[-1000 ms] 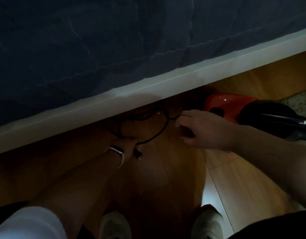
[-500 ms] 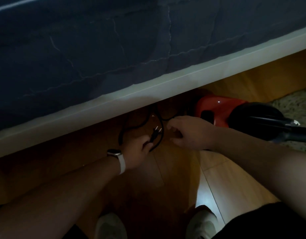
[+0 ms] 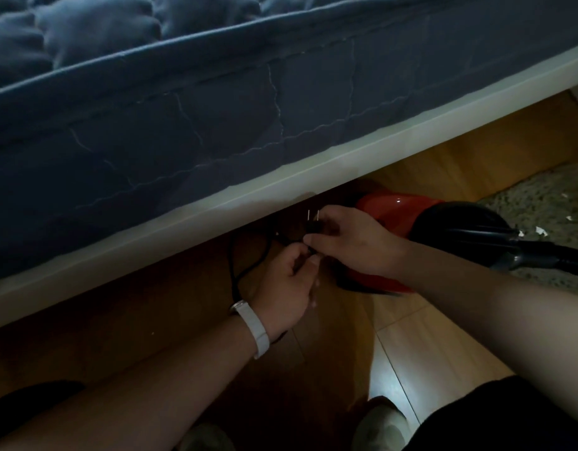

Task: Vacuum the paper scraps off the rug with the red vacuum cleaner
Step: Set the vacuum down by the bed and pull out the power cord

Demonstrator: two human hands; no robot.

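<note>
Black plug [image 3: 313, 225] is pinched by the right hand [image 3: 356, 247], fingers [image 3: 334, 213] curled. Its cord [image 3: 233, 262] is gripped in the left hand [image 3: 281, 288].

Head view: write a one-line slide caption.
Right hand grips the plug, left hand pinches the cord, red vacuum cleaner beside the bed.
</note>
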